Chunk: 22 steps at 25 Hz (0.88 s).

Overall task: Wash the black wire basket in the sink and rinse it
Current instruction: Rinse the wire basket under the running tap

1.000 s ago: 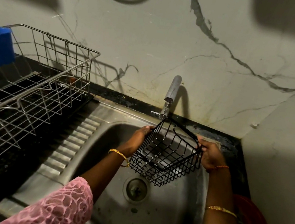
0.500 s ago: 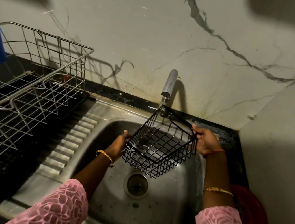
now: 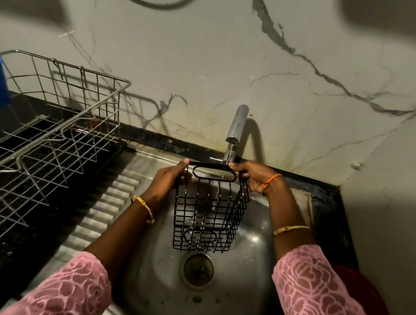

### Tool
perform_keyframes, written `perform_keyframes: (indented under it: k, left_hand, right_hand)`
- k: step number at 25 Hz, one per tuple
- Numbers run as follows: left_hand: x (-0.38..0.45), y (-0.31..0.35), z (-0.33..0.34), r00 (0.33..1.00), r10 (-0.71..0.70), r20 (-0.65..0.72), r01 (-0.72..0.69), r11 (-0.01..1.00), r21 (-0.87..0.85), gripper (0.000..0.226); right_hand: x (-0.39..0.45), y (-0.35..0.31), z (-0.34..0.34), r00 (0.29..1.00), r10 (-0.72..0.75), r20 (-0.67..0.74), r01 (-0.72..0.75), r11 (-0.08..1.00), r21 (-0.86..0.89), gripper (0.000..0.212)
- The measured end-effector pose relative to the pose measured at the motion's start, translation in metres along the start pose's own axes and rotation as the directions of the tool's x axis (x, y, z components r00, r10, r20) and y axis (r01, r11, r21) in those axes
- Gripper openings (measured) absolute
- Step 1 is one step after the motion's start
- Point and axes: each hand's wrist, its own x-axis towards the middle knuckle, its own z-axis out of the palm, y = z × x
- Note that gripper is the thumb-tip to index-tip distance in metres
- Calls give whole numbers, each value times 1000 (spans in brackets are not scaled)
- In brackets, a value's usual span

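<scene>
I have turned the black wire basket (image 3: 210,208) from a tilt to hang straight under the tap (image 3: 236,125), over the sink (image 3: 250,246). My left hand (image 3: 169,177) grips its upper left edge, my right hand (image 3: 253,175) the upper right. Water runs through it above the drain (image 3: 197,269).

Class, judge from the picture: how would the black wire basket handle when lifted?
The black wire basket is probably stiff: gripped only at its top rim, it hangs square. It is likely light, being open wire. Water from the tap runs through it, so it may be slippery.
</scene>
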Motion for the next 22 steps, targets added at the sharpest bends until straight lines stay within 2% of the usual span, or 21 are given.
perform_keyframes:
  k: [2, 5, 7, 9, 12, 13, 14, 16, 17, 20, 22]
  left_hand:
    - [3, 8, -3, 998, 58, -22, -56, 997, 55, 36]
    - [8, 5, -3, 989, 76, -124, -70, 996, 50, 50]
    - [9, -2, -3, 971, 16, -238, -40, 995, -96, 50]
    - [5, -7, -1, 945, -39, -326, -15, 987, -163, 51]
    - [-1, -5, -3, 899, -112, -423, 10, 971, -238, 50]
    - [-2, -5, -5, 887, -155, -436, 27, 958, -284, 49]
    - [-2, -6, -7, 878, -204, -433, 50, 939, -340, 48]
    - [-2, -10, -13, 853, -285, -437, 80, 899, -430, 46]
    - [-3, -12, -15, 845, -312, -434, 77, 875, -478, 42]
    - [-7, -17, -17, 846, -349, -403, 66, 819, -571, 36]
    - [-11, -14, -9, 831, -339, -441, 82, 858, -507, 37]
  right_hand:
    - [8, -5, 7, 999, -8, 42, 9, 1000, -23, 12]
    - [16, -12, 18, 998, -27, 61, 30, 998, -48, 13]
    - [18, -19, 25, 993, -66, 97, 75, 994, -85, 17]
    - [19, -22, 26, 987, -125, 97, 134, 986, -97, 23]
    - [18, -15, 26, 984, -166, 64, 165, 986, 9, 19]
    - [18, -8, 26, 987, -145, 63, 141, 988, 65, 24]
    - [16, 0, 26, 992, -115, 55, 108, 989, 103, 39]
    - [12, 22, 25, 998, -60, 25, 56, 989, 135, 62]
    - [11, 35, 24, 999, -41, 18, 38, 988, 147, 64]
    - [5, 76, 21, 999, 26, -47, -14, 973, 230, 58]
    - [3, 95, 19, 968, 70, -242, 9, 951, 309, 49]
